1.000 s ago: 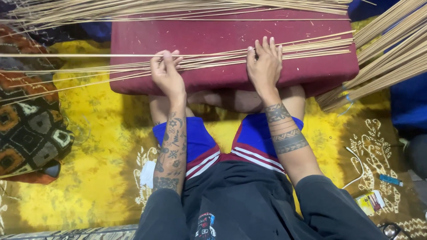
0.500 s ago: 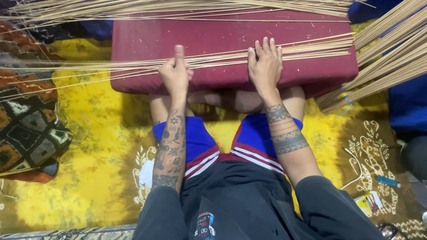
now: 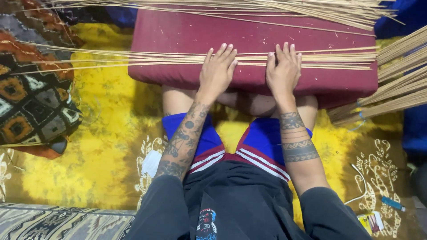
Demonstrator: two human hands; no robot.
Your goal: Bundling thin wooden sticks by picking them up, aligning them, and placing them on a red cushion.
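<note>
Head view, looking down at the lap. Left hand (image 3: 217, 71) lies flat, palm down, fingers stretched and close together, pressed on a thin row of pale sticks (image 3: 178, 57); it grips nothing. Right hand (image 3: 283, 71) is likewise flat and released, fingers extended, resting on the same row just beside the left, the two hands near but not touching. The sticks run left to right across a maroon cushion (image 3: 249, 33), which sits across the person's bare knees; their left ends jut past the cushion edge over the yellow patterned rug (image 3: 106, 133). A second, thicker spread of sticks (image 3: 267, 6) lies along the far edge of the cushion, apart from the hands. A further bundle of sticks (image 3: 396, 89) fans out at the right, partly under the cushion's corner. Both forearms are tattooed, sleeves dark, shorts blue with red and white stripes. A patchwork pillow (image 3: 31, 106) in orange, black and grey lies on the rug at left. A small blue object (image 3: 393, 203), too small to identify, lies at lower right.
</note>
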